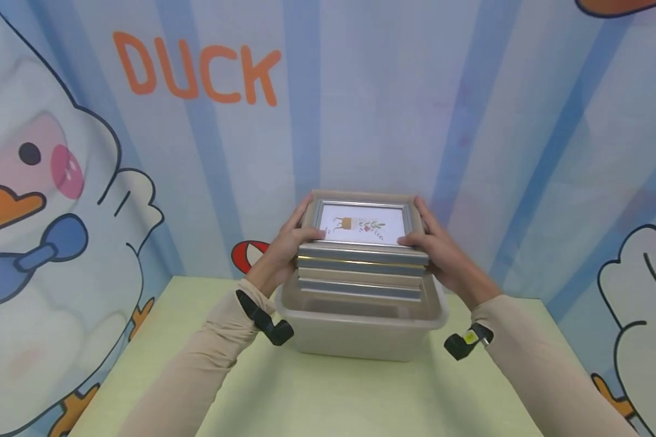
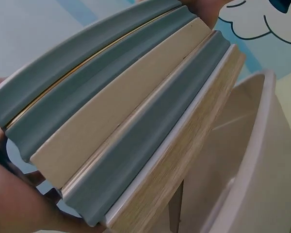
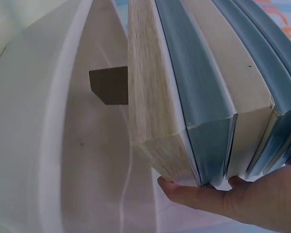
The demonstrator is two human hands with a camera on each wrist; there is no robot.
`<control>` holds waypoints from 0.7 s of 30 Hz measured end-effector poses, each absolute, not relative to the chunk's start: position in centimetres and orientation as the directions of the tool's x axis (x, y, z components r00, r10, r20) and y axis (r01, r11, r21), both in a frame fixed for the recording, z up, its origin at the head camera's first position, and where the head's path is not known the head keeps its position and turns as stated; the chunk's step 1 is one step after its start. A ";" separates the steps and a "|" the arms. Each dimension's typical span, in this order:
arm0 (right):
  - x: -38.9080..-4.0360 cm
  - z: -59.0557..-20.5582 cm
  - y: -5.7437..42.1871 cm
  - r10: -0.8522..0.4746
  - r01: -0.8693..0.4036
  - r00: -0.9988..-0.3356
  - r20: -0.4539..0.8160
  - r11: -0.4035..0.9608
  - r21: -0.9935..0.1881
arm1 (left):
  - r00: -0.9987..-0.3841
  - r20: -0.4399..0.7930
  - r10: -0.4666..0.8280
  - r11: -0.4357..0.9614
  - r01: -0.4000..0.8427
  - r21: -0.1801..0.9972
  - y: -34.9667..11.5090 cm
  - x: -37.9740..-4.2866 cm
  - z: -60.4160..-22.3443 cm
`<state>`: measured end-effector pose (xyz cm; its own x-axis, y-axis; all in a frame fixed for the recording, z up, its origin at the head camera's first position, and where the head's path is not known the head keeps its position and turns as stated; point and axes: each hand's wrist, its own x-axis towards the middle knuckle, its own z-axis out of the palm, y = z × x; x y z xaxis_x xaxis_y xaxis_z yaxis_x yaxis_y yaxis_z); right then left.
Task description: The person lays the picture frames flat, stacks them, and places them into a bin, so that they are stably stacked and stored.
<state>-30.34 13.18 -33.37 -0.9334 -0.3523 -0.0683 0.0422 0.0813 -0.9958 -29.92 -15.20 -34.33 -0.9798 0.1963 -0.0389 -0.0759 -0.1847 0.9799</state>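
A stack of several picture frames is held between both hands above a pale plastic bin. The top frame is silver, around a print of a small gold pot-like shape and leafy sprigs. My left hand grips the stack's left side, its thumb over the top frame. On the opposite side, my right hand grips it likewise. Blue-grey, beige and wood-grain frame edges show in the left wrist view. Beneath the lowest wooden frame, a dark flap sticks out. The bin's floor is partly hidden.
The bin stands on a pale yellow-green table, near its back edge. Behind it hangs a blue-and-white striped cloth with duck drawings and the word DUCK. Black camera straps are on both wrists.
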 end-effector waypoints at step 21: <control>-33.1 -39.7 12.8 -0.356 0.180 -0.913 -0.201 0.090 -0.980 | -0.956 -0.230 0.184 -0.145 -0.258 0.955 -15.4 -32.1 -40.1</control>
<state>-33.14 12.83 -39.75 -0.9129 -0.3556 -0.2006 0.1802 0.0900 -0.9795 -32.10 -15.38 -40.15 -0.9557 0.1840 -0.2297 -0.2575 -0.1448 0.9554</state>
